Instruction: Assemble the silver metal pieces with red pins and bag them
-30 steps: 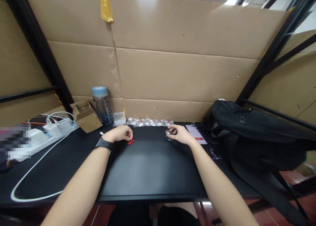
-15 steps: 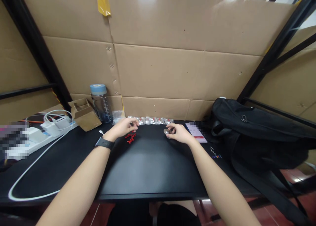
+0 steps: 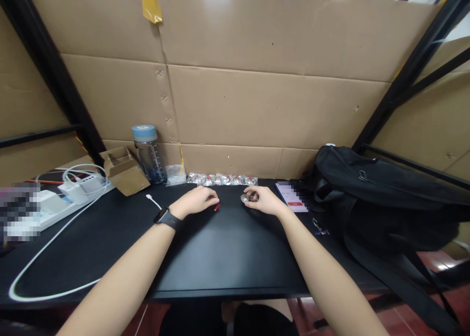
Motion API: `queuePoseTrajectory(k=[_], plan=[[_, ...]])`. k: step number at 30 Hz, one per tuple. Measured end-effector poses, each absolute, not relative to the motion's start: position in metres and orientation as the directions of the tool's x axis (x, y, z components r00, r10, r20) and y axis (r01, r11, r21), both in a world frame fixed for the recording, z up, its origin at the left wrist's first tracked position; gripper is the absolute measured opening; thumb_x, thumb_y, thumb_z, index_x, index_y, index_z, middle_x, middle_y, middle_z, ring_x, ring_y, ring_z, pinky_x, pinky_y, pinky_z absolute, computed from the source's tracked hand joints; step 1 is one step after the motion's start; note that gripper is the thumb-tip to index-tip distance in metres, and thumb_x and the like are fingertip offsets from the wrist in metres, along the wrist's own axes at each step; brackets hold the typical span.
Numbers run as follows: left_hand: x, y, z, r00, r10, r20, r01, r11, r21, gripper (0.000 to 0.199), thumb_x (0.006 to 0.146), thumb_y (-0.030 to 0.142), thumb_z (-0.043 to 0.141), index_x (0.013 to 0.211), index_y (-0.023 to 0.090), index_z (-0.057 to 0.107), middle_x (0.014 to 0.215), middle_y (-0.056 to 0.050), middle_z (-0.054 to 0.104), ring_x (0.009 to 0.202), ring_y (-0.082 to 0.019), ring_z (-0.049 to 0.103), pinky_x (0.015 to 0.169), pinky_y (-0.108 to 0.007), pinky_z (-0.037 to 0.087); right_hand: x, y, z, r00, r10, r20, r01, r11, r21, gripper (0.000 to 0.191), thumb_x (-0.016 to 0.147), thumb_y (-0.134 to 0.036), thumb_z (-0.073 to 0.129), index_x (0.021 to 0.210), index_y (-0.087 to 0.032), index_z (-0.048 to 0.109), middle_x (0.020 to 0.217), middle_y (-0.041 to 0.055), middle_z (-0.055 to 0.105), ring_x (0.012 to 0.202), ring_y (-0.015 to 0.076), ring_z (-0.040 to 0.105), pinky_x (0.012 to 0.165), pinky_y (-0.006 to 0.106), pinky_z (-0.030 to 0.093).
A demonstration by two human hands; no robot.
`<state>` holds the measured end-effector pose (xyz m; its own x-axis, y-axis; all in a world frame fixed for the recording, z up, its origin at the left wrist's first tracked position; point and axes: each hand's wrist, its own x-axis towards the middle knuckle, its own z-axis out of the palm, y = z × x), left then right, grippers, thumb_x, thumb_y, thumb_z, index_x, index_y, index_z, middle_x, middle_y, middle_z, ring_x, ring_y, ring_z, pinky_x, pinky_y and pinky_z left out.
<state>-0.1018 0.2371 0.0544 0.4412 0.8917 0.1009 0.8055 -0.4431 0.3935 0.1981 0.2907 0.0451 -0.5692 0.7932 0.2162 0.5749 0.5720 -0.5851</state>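
A brown cardboard panel [image 3: 227, 106] is rising behind the black tabletop [image 3: 227, 257], which is stretching across the whole width below it. A black bag [image 3: 382, 199] is slumping on the right side, its straps trailing down over the front edge. On the far left, a white power strip [image 3: 55, 219] is lying with chargers plugged in, and a white cable [image 3: 44, 300] is curving near the front edge. An unfolded cardboard box [image 3: 127, 172] is leaning beside a blue-lidded bottle [image 3: 150, 160], which is standing upright near the panel. The two hands are staying apart over the middle. The left hand [image 3: 200, 200], with a dark watch [image 3: 167, 217] on its wrist, is pinching a red cord [image 3: 217, 207] whose loop is hanging just below the fingertips. The right hand [image 3: 266, 200] is gripping a round metal piece [image 3: 245, 198] between thumb and fingers, near a phone [image 3: 292, 197]. Clear packets [image 3: 222, 180] are forming a row along the panel's base, and a small keychain [image 3: 322, 233] is lying near the bag.
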Motion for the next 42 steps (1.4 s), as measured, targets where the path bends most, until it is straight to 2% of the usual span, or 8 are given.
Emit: queuePoseTrajectory(k=[4,7,10,15,22,26,33,42], plan=[[-0.09,0.233,0.051,0.409,0.908,0.089,0.865,-0.416,0.281,0.014,0.083,0.037,0.068,0.085,0.023,0.072,0.081,-0.003,0.073,0.071,-0.017,0.066,0.061,-0.025,0.042,0.197,0.29,0.044,-0.579,0.786,0.217,0.569,0.58,-0.584,0.041,0.073,-0.03,0.077,0.112,-0.02,0.07,0.1,0.0041,0.072,0.076,0.0139,0.062,0.074,0.026,0.049],[-0.083,0.231,0.047,0.464,0.873,0.149,0.853,-0.486,0.191,0.008,0.085,0.02,0.061,0.083,0.022,0.068,0.081,-0.003,0.072,0.075,-0.018,0.066,0.066,-0.025,0.042,0.195,0.287,0.046,-0.587,0.779,0.222,0.563,0.589,-0.58,0.041,0.073,-0.029,0.078,0.112,-0.02,0.07,0.099,0.0046,0.073,0.075,0.0141,0.062,0.073,0.026,0.048],[-0.079,0.229,0.047,0.52,0.827,0.215,0.815,-0.555,0.166,0.01,0.087,0.016,0.056,0.085,0.022,0.064,0.081,-0.003,0.071,0.077,-0.019,0.066,0.068,-0.026,0.043,0.191,0.282,0.049,-0.602,0.762,0.24,0.55,0.612,-0.568,0.041,0.073,-0.03,0.077,0.112,-0.02,0.07,0.095,0.0043,0.073,0.074,0.0146,0.062,0.071,0.026,0.048],[-0.072,0.226,0.054,0.45,0.831,0.328,0.725,-0.554,0.409,0.007,0.089,0.022,0.057,0.088,0.021,0.063,0.083,-0.001,0.073,0.074,-0.016,0.066,0.072,-0.025,0.046,0.182,0.274,0.052,-0.601,0.733,0.319,0.472,0.647,-0.599,0.041,0.075,-0.032,0.076,0.114,-0.021,0.069,0.096,0.0046,0.073,0.077,0.016,0.064,0.075,0.029,0.051],[-0.062,0.226,0.056,0.263,0.886,0.382,0.558,-0.462,0.689,0.018,0.082,0.033,0.072,0.076,0.017,0.069,0.083,-0.002,0.075,0.076,-0.017,0.068,0.079,-0.028,0.049,0.171,0.268,0.049,-0.573,0.76,0.305,0.271,0.528,-0.805,0.045,0.077,-0.037,0.075,0.116,-0.019,0.063,0.112,0.0093,0.07,0.074,0.0157,0.068,0.07,0.029,0.057],[-0.058,0.231,0.049,0.244,0.901,0.36,0.412,-0.432,0.803,0.021,0.079,0.03,0.076,0.095,0.017,0.075,0.088,-0.004,0.078,0.086,-0.018,0.071,0.086,-0.029,0.051,0.165,0.262,0.051,-0.568,0.759,0.319,0.177,0.491,-0.853,0.042,0.08,-0.04,0.073,0.115,-0.019,0.061,0.12,0.0103,0.066,0.08,0.017,0.072,0.075,0.031,0.059],[-0.055,0.238,0.038,0.267,0.884,0.384,0.311,-0.456,0.834,0.018,0.083,0.032,0.071,0.088,0.015,0.075,0.091,-0.006,0.077,0.087,-0.018,0.07,0.084,-0.028,0.052,0.159,0.26,0.046,-0.58,0.733,0.356,0.164,0.533,-0.83,0.043,0.082,-0.04,0.073,0.12,-0.023,0.06,0.123,0.011,0.065,0.097,0.0239,0.072,0.074,0.032,0.061],[-0.047,0.234,0.036,0.135,0.884,0.447,0.513,-0.448,0.732,0.018,0.088,0.037,0.064,0.092,0.021,0.073,0.108,-0.006,0.072,0.103,-0.022,0.065,0.095,-0.034,0.047,0.154,0.256,0.045,-0.531,0.753,0.39,0.087,0.506,-0.858,0.047,0.082,-0.04,0.075,0.122,-0.023,0.057,0.128,0.0125,0.061,0.102,0.0257,0.072,0.079,0.033,0.061]])
